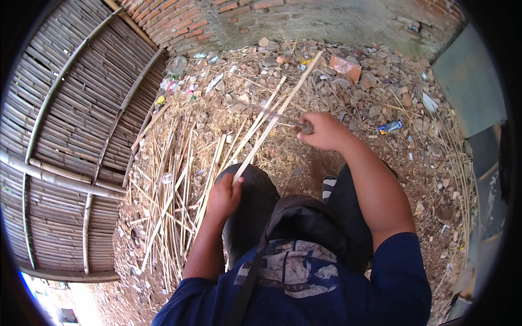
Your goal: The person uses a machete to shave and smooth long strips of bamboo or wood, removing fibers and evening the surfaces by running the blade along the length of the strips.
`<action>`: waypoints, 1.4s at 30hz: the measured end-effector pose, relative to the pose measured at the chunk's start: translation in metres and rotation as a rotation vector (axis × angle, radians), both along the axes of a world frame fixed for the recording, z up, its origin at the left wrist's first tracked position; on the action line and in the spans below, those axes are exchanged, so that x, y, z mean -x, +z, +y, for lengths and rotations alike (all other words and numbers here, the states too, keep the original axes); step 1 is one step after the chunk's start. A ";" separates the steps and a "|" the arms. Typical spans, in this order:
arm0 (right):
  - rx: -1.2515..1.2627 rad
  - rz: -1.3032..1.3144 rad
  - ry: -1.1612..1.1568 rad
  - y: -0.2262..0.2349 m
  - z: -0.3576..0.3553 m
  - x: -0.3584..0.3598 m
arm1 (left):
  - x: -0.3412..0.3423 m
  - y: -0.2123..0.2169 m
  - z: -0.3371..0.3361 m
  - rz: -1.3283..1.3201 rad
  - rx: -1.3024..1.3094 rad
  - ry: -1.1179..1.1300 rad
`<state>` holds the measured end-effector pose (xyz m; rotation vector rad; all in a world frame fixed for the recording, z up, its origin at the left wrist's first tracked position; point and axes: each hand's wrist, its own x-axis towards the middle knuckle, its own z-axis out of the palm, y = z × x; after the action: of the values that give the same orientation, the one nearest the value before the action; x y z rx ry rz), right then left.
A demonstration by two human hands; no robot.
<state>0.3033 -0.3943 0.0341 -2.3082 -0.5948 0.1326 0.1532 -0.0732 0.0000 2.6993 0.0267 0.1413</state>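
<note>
An outdoor yard for bamboo work: bare dirt ground [435, 179] strewn with rubble and litter, a heap of split bamboo strips [174, 179], a bamboo-slat wall [70, 136], a brick wall [179, 22].

Bamboo-slat fence [70, 136] at left, brick wall [179, 22] beyond, rubble-strewn ground [380, 92] with a loose brick [346, 67].
</note>
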 end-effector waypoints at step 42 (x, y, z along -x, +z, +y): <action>0.305 0.043 -0.096 -0.014 0.003 -0.016 | 0.024 -0.020 -0.001 0.012 -0.052 0.054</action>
<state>0.3191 -0.3910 0.0197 -2.6162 -0.4661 0.2406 0.1289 -0.0740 -0.0205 2.7527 0.1016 0.1438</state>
